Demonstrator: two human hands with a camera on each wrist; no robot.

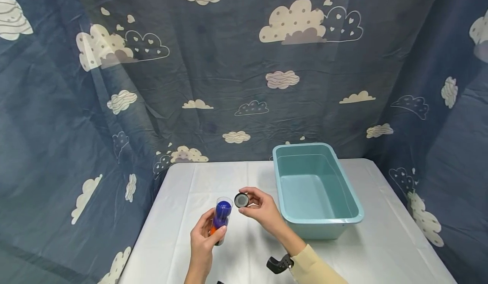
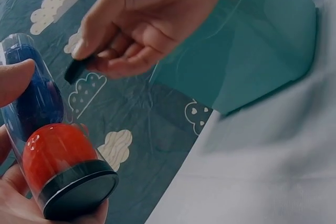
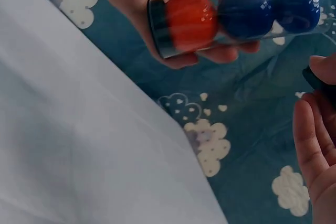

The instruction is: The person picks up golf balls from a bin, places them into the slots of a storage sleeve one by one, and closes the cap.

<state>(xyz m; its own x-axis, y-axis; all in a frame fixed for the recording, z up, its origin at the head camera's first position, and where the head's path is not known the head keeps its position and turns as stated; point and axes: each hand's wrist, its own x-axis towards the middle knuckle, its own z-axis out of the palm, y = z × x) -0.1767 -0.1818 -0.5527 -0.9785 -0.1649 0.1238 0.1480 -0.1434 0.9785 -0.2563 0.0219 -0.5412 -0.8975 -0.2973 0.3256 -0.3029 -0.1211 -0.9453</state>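
My left hand [image 1: 203,237] grips a clear plastic tube [image 3: 220,40] around its side. Inside, an orange ball [image 3: 191,22] sits against the black end cap [image 3: 156,29], and two blue balls [image 3: 245,12] follow in a row. The tube's other end is uncapped and tilts up in the head view. Close to that open end, my right hand [image 1: 264,210] pinches a round black lid [image 1: 242,200] between thumb and fingers. The lid is apart from the tube. In the left wrist view the lid [image 2: 79,70] shows edge-on.
A light teal plastic bin [image 1: 318,222] stands on the white-covered table [image 1: 183,203], right of my hands. Dark blue cloth [image 1: 228,64] with cloud prints hangs behind and along both sides. A black strap device [image 1: 280,264] is on my right wrist.
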